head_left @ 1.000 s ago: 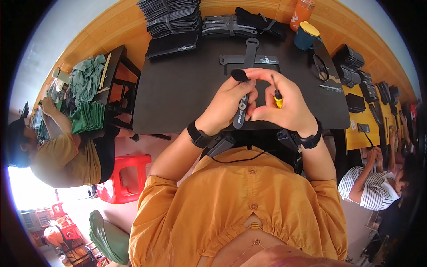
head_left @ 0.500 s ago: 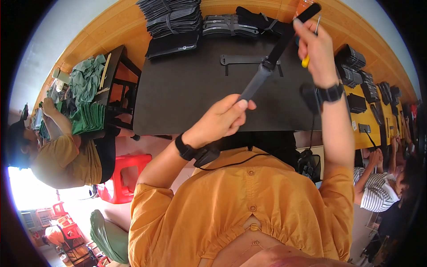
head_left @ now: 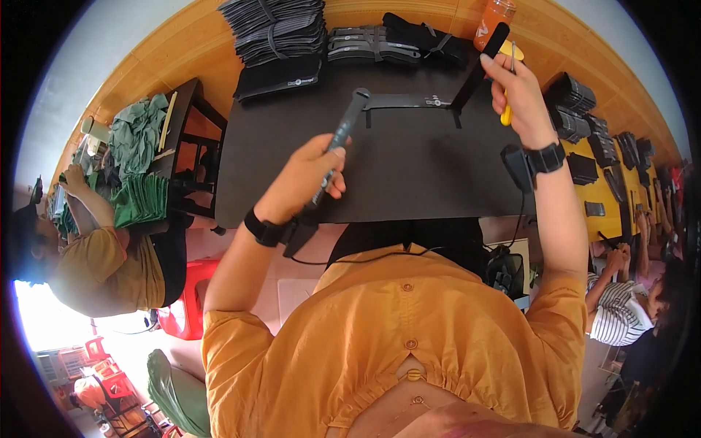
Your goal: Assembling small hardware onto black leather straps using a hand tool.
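Note:
My left hand [head_left: 307,174] is closed around the lower end of a grey strap [head_left: 345,125] that rises at a slant over the black table [head_left: 409,175]. My right hand [head_left: 515,86] is raised at the far right. It grips a black strap [head_left: 482,60] together with a yellow-handled tool [head_left: 505,111]. Between the two straps a thin black strap with a buckle [head_left: 409,102] lies flat on the table. I cannot tell whether the grey and black pieces are joined. Both wrists wear black bands.
Stacks of black and grey straps [head_left: 281,36] line the table's far edge, beside an orange bottle [head_left: 493,13]. A person sorts green fabric [head_left: 142,197] at the left, near a red stool [head_left: 186,310]. Other people work at a yellow table [head_left: 610,193] on the right.
My hands were together near my chest on the strap and tool. They have drawn apart: the right rose to the far right, the left shifted left, and the strap's slant changed.

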The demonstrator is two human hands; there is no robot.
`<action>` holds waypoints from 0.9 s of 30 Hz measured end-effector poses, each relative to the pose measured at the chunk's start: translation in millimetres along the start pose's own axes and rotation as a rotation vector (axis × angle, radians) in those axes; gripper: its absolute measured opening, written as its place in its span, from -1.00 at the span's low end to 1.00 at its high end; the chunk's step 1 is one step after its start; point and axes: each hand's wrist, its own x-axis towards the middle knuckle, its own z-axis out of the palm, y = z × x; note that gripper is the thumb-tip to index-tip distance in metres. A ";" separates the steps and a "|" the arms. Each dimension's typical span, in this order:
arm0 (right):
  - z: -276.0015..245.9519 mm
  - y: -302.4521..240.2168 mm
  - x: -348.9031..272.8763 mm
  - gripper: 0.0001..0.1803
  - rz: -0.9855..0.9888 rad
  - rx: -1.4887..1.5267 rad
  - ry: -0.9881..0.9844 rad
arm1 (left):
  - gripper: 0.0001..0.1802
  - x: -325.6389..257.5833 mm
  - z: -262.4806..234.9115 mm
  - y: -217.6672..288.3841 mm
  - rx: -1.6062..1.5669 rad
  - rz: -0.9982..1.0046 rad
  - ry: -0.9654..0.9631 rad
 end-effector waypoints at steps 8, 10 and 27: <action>18.8 -8.6 -51.4 -0.75 0.072 -0.052 -0.231 | -0.48 33.6 -59.0 -11.7 0.275 0.086 0.256; 21.7 -11.5 -57.6 -0.75 0.069 -0.055 -0.263 | -0.52 38.6 -70.2 -17.7 0.354 0.112 0.291; 53.2 13.0 -73.5 -0.81 0.024 0.046 -0.825 | -0.68 31.2 31.7 32.2 0.301 0.168 -0.464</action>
